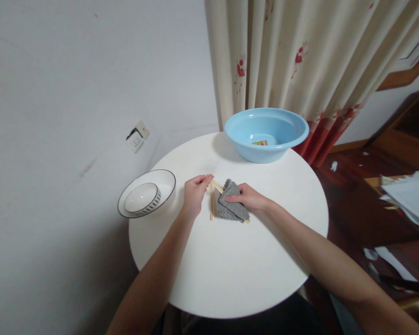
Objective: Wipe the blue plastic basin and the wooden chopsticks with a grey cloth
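My left hand [194,193] pinches the far ends of a pair of wooden chopsticks [212,201] that lie on the round white table [230,260]. A folded grey cloth [230,208] covers part of the chopsticks. Pressing down on that cloth from the right is my right hand [249,197], fingers flat on top. Both hands meet near the table's middle.
A light blue plastic basin [266,133] stands at the table's far edge. A white plate with a small bowl on it [146,193] sits at the left rim. A cream curtain with red flowers [300,56] hangs behind. Papers [408,195] lie on wooden furniture at right.
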{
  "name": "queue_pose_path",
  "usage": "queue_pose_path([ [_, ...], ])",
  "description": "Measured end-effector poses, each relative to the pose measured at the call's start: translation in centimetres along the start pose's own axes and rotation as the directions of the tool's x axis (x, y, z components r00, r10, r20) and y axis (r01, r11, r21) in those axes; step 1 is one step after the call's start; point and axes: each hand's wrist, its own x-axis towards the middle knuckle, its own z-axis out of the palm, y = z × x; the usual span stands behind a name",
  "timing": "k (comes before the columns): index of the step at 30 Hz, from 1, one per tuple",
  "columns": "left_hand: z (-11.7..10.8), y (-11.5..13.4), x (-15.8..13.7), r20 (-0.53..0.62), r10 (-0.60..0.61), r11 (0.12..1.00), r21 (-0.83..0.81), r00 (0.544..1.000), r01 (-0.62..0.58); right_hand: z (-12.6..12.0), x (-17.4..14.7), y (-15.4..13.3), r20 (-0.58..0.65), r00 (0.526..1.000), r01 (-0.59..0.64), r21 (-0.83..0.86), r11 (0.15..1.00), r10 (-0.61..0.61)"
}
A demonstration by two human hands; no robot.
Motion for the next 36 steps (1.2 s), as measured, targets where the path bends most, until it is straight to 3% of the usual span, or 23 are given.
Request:
queue_pose_path([
  [3, -0.2, -0.1, 0.2, 0.015, -0.001, 1.0, -0.023, 1.0, 0.002, 0.0, 0.0, 0.0, 0.004, 1.0, -0.007, -0.016, 1.0, 0.008],
  [11, 0.4, 0.5, -0.8, 0.28, -0.043, 0.999, 0.015, 0.959, 0.04, 0.5, 0.2, 0.0, -0.069, 0.997, 0.022, 0.073, 0.997, -0.017],
  [14, 0.8, 0.5, -0.8, 0.238, -0.016, 0.999, 0.037, 0.971, 0.008, 0.4, 0.5, -0.2, -0.14, 0.989, 0.072, 0.14, 0.987, -0.052],
  [16, 0.9, 0.5, -0.8, 0.139, 0.048, 0.994, 0.089, 0.989, -0.061, 0.1, 0.8, -0.3, -0.249, 0.965, 0.13, 0.199, 0.971, -0.079],
  [19, 1.1, 0.7, -1.0, 0.042, 0.2, 0.963, 0.176, 0.979, -0.205, -0.9, 1.4, -0.1, -0.439, 0.894, 0.228, 0.27, 0.936, -0.091],
  [21, 1.4, 0.9, -1.5, 0.097, 0.241, 0.937, 0.235, 0.966, -0.258, -1.5, 1.8, 0.2, -0.52, 0.851, 0.267, 0.3, 0.916, -0.078],
  [24, 2.0, 1.1, -2.7, 0.281, 0.168, 0.905, 0.337, 0.945, -0.261, -2.2, 2.3, 0.8, -0.582, 0.812, 0.289, 0.337, 0.896, -0.043],
  [28, 2.5, 0.4, -3.8, 0.474, 0.003, 0.873, 0.428, 0.881, -0.234, -2.4, 2.6, 1.2, -0.642, 0.766, 0.309, 0.397, 0.864, 0.021],
  [32, 2.3, -1.4, -3.5, 0.535, -0.129, 0.907, 0.405, 0.835, -0.12, -1.9, 2.7, 1.1, -0.656, 0.753, 0.32, 0.437, 0.841, 0.054],
  [36, 1.9, -2.3, -2.9, 0.557, -0.162, 0.934, 0.354, 0.814, -0.056, -1.4, 2.8, 1.1, -0.659, 0.75, 0.338, 0.455, 0.824, 0.057],
])
